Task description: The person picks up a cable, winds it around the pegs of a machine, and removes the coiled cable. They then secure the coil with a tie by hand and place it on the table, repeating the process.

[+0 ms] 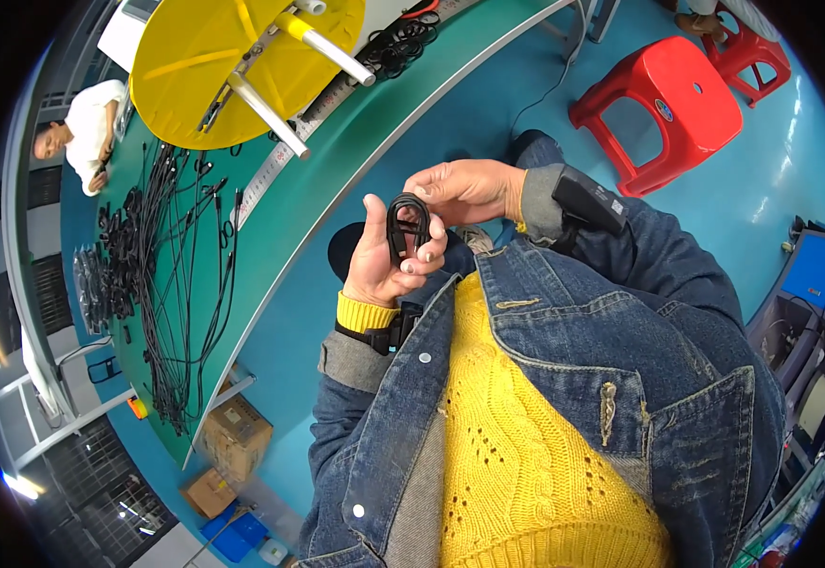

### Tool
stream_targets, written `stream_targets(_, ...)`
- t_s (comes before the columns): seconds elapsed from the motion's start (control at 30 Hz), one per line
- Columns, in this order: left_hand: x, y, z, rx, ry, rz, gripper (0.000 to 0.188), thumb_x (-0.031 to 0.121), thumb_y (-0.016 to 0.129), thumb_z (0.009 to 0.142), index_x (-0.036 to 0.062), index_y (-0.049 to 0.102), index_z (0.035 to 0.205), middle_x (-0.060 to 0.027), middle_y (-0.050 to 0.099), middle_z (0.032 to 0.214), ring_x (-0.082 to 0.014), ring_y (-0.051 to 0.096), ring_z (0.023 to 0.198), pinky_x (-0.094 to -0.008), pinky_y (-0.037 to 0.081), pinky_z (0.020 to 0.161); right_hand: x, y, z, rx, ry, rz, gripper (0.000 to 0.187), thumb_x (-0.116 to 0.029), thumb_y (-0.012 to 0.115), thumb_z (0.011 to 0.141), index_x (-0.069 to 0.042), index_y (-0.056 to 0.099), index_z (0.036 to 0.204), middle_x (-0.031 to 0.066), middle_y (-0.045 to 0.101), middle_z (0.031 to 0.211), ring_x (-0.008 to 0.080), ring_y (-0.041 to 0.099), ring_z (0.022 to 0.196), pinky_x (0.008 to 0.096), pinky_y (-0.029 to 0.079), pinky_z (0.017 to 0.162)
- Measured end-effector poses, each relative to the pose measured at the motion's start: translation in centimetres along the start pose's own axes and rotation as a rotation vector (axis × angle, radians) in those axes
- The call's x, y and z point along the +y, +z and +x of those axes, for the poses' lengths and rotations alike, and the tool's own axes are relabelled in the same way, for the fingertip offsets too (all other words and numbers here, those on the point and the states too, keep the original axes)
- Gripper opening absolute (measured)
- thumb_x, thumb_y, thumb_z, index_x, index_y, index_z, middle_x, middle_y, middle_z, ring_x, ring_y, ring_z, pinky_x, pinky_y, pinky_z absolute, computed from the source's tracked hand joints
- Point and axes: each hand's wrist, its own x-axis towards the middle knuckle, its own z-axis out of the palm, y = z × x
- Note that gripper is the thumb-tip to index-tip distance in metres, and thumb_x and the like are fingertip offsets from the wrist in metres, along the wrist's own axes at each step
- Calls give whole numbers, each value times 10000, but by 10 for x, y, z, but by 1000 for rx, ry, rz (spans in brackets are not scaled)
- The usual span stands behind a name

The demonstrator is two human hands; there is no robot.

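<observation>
A short black cable [396,227], wound into a small oval coil, rests in my left hand [379,256], its fingers curled round the coil. From the right, my right hand [474,187] reaches to the coil's upper end, with thumb and fingertips pinched together against it. Both hands are in front of my body, off the edge of the green table [280,222]. On that table, to the left, lies a spread of long black cables [180,275] with connectors at their ends.
A yellow round disc with metal rods [242,71] stands on the table's far part, beside a measuring strip [266,180] and more coiled black cables [398,47]. A person [90,133] is across the table. Red stools [663,109] stand at the right; cardboard boxes [232,437] sit below the table's edge.
</observation>
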Motion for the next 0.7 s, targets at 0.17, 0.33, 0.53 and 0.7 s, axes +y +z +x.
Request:
stream_targets(0.17,-4,2,-2,-36,-17,24,747,690,434,743,-14,486,988,-47,444,708,-49,316,512,-120,232,363,12,-9,0,-91,-40,-8,288,-312,555,862,-51,582,980,4,587,862,133,543,773,335,399,848)
stream_targets(0.33,1,15,-4,116,51,181,524,454,626,757,-4,505,981,-28,451,697,-51,337,515,-136,260,396,14,-4,-3,5,-36,-73,329,-353,524,878,-44,585,975,11,595,775,138,554,789,339,434,796)
stream_targets(0.53,-4,31,-3,530,197,802,337,175,682,720,-4,533,964,10,487,677,-67,419,537,-193,320,414,-46,45,-6,532,68,-914,464,-451,476,868,2,572,900,116,595,683,225,592,689,346,473,642)
stream_targets(0.7,-19,22,14,594,478,1335,236,114,674,713,1,568,891,27,522,655,-84,484,532,-233,374,442,-31,74,-8,558,-35,-1716,532,-486,459,850,37,551,822,229,580,684,346,592,642,417,468,615)
